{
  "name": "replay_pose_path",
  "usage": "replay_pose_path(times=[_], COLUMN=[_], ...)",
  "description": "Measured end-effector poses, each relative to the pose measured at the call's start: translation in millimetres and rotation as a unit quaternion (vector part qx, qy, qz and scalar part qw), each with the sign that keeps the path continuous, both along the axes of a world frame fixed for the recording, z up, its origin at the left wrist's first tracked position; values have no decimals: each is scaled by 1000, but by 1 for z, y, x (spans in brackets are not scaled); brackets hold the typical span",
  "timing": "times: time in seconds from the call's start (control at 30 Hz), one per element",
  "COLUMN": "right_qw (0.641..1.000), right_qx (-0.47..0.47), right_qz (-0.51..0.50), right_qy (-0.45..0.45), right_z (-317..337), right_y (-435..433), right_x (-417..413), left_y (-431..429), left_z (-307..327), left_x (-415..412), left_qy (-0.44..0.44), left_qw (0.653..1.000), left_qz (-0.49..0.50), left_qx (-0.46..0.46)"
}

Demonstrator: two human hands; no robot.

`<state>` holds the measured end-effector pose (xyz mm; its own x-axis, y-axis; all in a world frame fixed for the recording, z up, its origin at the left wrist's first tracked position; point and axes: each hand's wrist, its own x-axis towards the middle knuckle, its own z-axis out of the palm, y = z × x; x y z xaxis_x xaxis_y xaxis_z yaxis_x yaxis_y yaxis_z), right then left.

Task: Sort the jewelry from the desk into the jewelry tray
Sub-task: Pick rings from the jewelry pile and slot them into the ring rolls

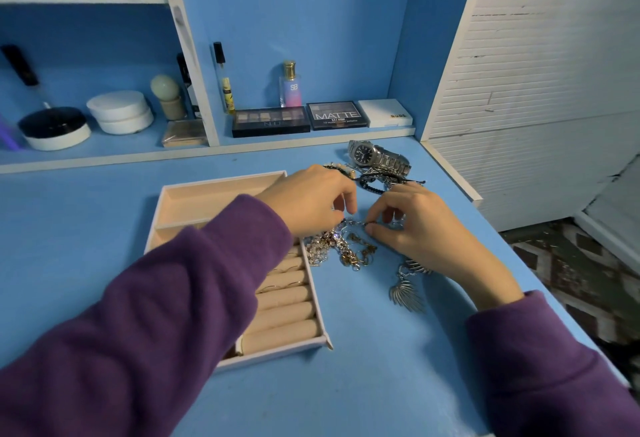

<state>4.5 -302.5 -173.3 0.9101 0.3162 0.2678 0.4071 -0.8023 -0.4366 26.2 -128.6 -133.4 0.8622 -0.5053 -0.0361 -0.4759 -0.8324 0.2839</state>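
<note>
Silver links run crosswise between the two hands: the thin chain [356,223] lies roughly left to right at the far edge of the tangled pile [337,249] on the blue desk [363,367]. The right hand [419,228] pinches one end between thumb and forefinger, its other fingers loosely curled. The left hand [311,201] curls its fingers down onto the other end and appears to pinch it too, though the fingertips hide the contact.

The jewelry tray [211,183] sits just left of the pile, partly under the left forearm. That makes the left hand the nearer one for carrying the chain across, probably a short sideways move once the links come free of the heap.

The pile is a snarl of fine gold and silver chains with small glittering stones, likely to snag. A flat, ribbed feather pendant [407,293] in dull silver lies near the right wrist. Black braided bracelets [374,180] and a steel link watch [367,154] rest beyond the hands. The tray looks pale and soft-lined, with long open compartments at its far end and padded ring rolls [284,312] nearer — a few thin gold rings [277,287] are tucked between them.
</note>
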Motion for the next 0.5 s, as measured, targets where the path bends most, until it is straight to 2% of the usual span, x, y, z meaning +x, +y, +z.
replay_pose_path(times=[0.17, 0.27, 0.5], right_qw=[992, 987, 993], right_qx=[102, 129, 57], right_qz=[-61, -83, -92], right_qy=[-37, -53, -47], right_z=[4, 0, -5], right_y=[-2, 0, -1], right_x=[1, 4, 7], left_y=[-2, -3, -6], left_z=[-3, -8, -8], left_x=[0, 2, 4], left_qy=[33, 38, 62], left_qw=[998, 998, 997], left_qz=[-48, -55, -42], left_qx=[-15, -3, 14])
